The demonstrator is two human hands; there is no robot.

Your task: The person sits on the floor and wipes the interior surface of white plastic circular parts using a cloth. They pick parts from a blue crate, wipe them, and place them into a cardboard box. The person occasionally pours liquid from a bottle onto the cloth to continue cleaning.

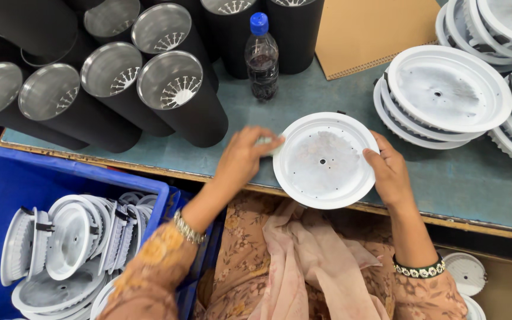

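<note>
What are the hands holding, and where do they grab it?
Both hold the white round housing: the right hand by its right rim, the left hand at its left rim.

A factory assembly workbench: stacked round white metal lamp housings (448, 95) at two o'clock, black cylindrical reflector tubes (179, 95) at eleven, blue plastic parts crate (7, 178) at eight.

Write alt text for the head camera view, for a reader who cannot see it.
A person's two hands, left hand and right hand, grip a round white lamp housing by its rim at the edge of a grey-green workbench. Stacks of matching housings lie to the right, black reflector tubes and a blue-capped bottle behind, and a blue crate of parts to the left.
</note>
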